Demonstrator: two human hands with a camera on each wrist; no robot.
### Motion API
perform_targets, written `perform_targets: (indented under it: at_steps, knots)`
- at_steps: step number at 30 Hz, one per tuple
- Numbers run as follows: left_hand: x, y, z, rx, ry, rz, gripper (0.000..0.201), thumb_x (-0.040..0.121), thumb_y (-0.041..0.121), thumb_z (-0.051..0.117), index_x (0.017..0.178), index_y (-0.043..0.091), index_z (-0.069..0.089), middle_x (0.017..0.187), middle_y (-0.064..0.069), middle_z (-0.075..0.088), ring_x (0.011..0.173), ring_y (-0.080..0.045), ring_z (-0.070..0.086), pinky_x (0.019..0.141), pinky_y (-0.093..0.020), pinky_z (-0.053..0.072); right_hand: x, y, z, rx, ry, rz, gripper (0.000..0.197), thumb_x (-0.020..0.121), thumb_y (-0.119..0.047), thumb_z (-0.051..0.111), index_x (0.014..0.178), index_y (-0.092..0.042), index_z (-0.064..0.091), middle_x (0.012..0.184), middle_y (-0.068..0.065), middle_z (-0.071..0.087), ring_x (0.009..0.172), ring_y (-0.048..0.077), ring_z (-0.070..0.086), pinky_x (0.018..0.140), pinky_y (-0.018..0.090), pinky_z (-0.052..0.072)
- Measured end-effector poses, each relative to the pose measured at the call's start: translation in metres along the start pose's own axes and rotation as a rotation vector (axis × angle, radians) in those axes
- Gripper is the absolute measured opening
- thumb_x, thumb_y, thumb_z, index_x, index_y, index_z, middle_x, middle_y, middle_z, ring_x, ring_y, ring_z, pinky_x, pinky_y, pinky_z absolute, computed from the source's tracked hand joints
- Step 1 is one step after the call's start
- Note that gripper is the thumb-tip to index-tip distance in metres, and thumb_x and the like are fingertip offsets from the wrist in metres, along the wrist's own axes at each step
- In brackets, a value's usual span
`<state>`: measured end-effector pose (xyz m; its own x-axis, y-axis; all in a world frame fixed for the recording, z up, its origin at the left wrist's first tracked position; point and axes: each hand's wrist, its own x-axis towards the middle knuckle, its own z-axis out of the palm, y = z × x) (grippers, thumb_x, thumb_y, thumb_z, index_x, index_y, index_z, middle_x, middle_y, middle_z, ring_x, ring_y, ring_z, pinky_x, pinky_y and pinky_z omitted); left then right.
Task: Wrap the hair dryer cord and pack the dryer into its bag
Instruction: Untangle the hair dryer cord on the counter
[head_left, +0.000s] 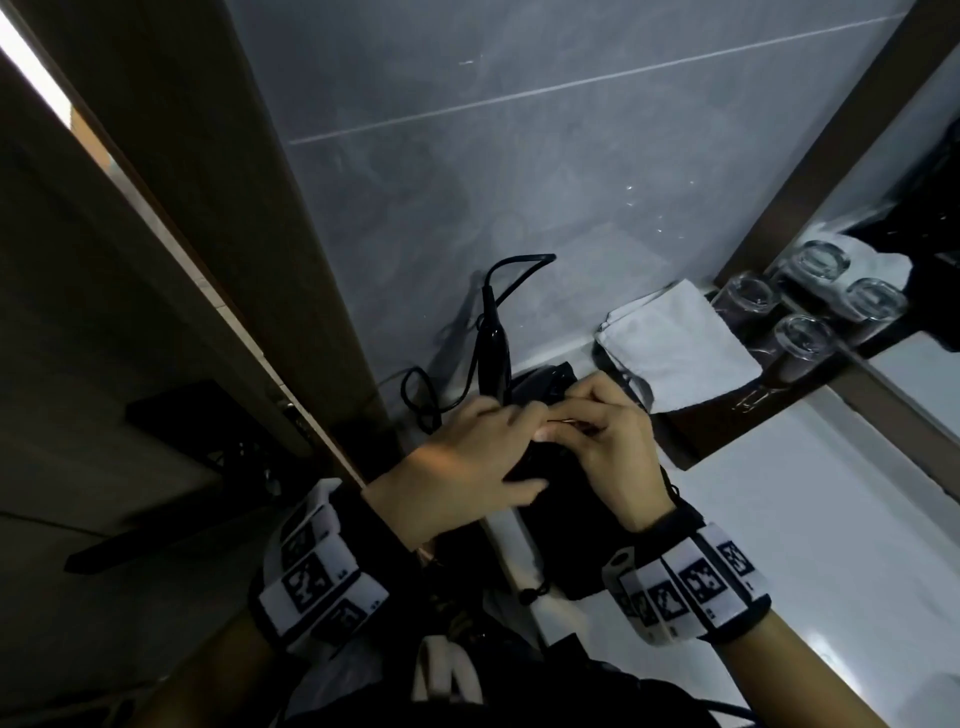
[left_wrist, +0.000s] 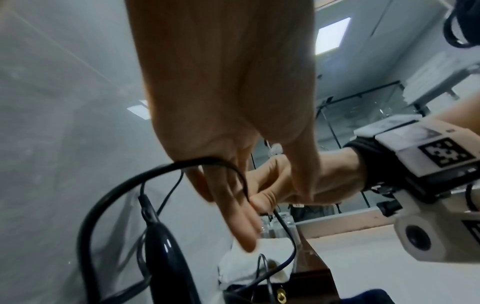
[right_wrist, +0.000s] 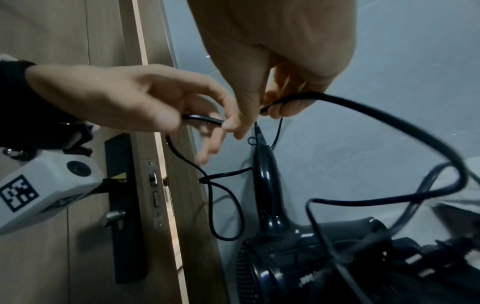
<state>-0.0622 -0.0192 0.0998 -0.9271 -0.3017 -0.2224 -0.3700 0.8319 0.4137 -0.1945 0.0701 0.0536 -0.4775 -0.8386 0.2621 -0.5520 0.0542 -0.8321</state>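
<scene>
The black hair dryer (head_left: 493, 353) (right_wrist: 265, 185) stands on the counter against the grey wall, handle up. Its black cord (head_left: 415, 395) (left_wrist: 103, 201) (right_wrist: 389, 123) runs in loose loops beside and above it. Both hands meet just in front of the dryer. My left hand (head_left: 519, 415) (right_wrist: 205, 121) pinches one stretch of cord between thumb and fingers. My right hand (head_left: 566, 415) (right_wrist: 259, 115) pinches the cord close beside it. A black drawstring bag (head_left: 571, 535) lies under my hands at the counter's front edge, partly hidden by them.
A folded white towel (head_left: 675, 343) lies right of the dryer, with several upturned glasses (head_left: 802, 338) beyond it by the mirror. A wooden door with a black lock plate (right_wrist: 124, 205) stands close on the left. The white counter (head_left: 779, 519) stretches to the right.
</scene>
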Motion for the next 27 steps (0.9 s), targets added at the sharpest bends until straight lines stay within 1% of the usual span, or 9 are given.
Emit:
perform_targets:
  at_steps: [2,4,7,9,11,15,17,21,27]
  knots:
    - [0.005,0.001,0.007,-0.118,-0.032,-0.155,0.032,0.096,0.034,0.046,0.116,0.010,0.039,0.090,-0.012,0.062,0.085,-0.033,0.060,0.075,-0.041,0.048,-0.002,0.002,-0.003,0.021,0.030,0.010,0.008,0.071,-0.003,0.077,0.079,-0.004,0.077,0.080,0.007,0.055,0.075,0.001,0.054,0.070,0.007,0.041]
    - [0.009,-0.006,0.015,-0.192,0.004,-0.172,0.023,0.098,0.025,0.043,0.103,0.004,0.049,0.083,-0.020,0.064,0.078,-0.036,0.062,0.075,-0.043,0.051,-0.004,0.006,-0.007,0.042,-0.003,0.029,0.008,0.072,-0.003,0.076,0.080,-0.005,0.077,0.082,0.005,0.058,0.078,0.006,0.056,0.072,0.009,0.043]
    - [0.005,-0.024,0.025,-0.419,0.170,-0.139,0.021,0.093,0.006,0.046,0.082,0.003,0.063,0.066,-0.010,0.067,0.060,-0.008,0.060,0.067,-0.022,0.046,-0.008,0.022,-0.017,-0.044,-0.178,0.048,0.008,0.081,-0.008,0.070,0.087,-0.011,0.075,0.084,-0.001,0.062,0.083,0.009,0.059,0.078,0.014,0.043]
    - [-0.001,-0.030,0.030,-0.501,0.325,-0.165,0.024,0.089,-0.002,0.047,0.074,0.003,0.065,0.057,-0.003,0.064,0.051,0.002,0.053,0.057,-0.011,0.037,-0.010,0.037,-0.028,-0.188,-0.345,0.065,0.012,0.091,-0.015,0.060,0.096,-0.018,0.070,0.081,-0.005,0.064,0.086,0.015,0.059,0.082,0.022,0.044]
    - [-0.002,-0.037,0.034,-0.580,0.457,-0.197,0.025,0.089,-0.003,0.047,0.075,0.001,0.067,0.056,0.000,0.063,0.046,0.005,0.051,0.054,-0.011,0.037,-0.014,0.049,-0.039,-0.217,-0.462,0.133,0.016,0.095,-0.017,0.053,0.098,-0.021,0.069,0.086,-0.012,0.068,0.093,0.013,0.062,0.089,0.028,0.046]
    - [-0.002,-0.039,0.029,-0.823,0.575,-0.119,0.019,0.094,0.003,0.050,0.095,0.005,0.069,0.071,-0.004,0.070,0.040,-0.002,0.046,0.050,-0.018,0.043,-0.018,0.055,-0.043,-0.113,-0.464,0.161,0.018,0.084,-0.011,0.068,0.088,-0.026,0.074,0.089,-0.017,0.071,0.091,0.000,0.066,0.090,0.022,0.048]
    - [-0.004,-0.033,0.024,-0.970,0.555,-0.033,0.019,0.093,0.003,0.050,0.097,0.007,0.068,0.073,-0.005,0.070,0.040,-0.007,0.044,0.046,-0.018,0.040,-0.018,0.055,-0.035,-0.200,-0.359,0.132,0.014,0.078,-0.010,0.073,0.082,-0.023,0.076,0.085,-0.016,0.072,0.087,0.004,0.067,0.087,0.026,0.050]
    - [-0.012,-0.034,0.017,-1.241,0.431,-0.010,0.024,0.090,0.000,0.049,0.087,0.009,0.071,0.060,-0.008,0.063,0.038,-0.018,0.036,0.042,-0.021,0.023,-0.012,0.047,-0.027,-0.358,-0.080,0.019,0.009,0.071,-0.015,0.079,0.077,-0.021,0.076,0.082,-0.009,0.074,0.079,0.004,0.065,0.073,0.011,0.042]
    - [-0.022,-0.055,0.022,-1.088,0.006,-0.079,0.020,0.092,-0.001,0.048,0.083,-0.001,0.066,0.051,-0.005,0.060,0.030,-0.007,0.031,0.037,-0.014,0.027,-0.002,0.038,-0.035,-0.354,0.198,-0.147,0.009,0.077,-0.010,0.075,0.078,-0.007,0.067,0.082,0.000,0.071,0.071,0.015,0.068,0.063,0.030,0.051]
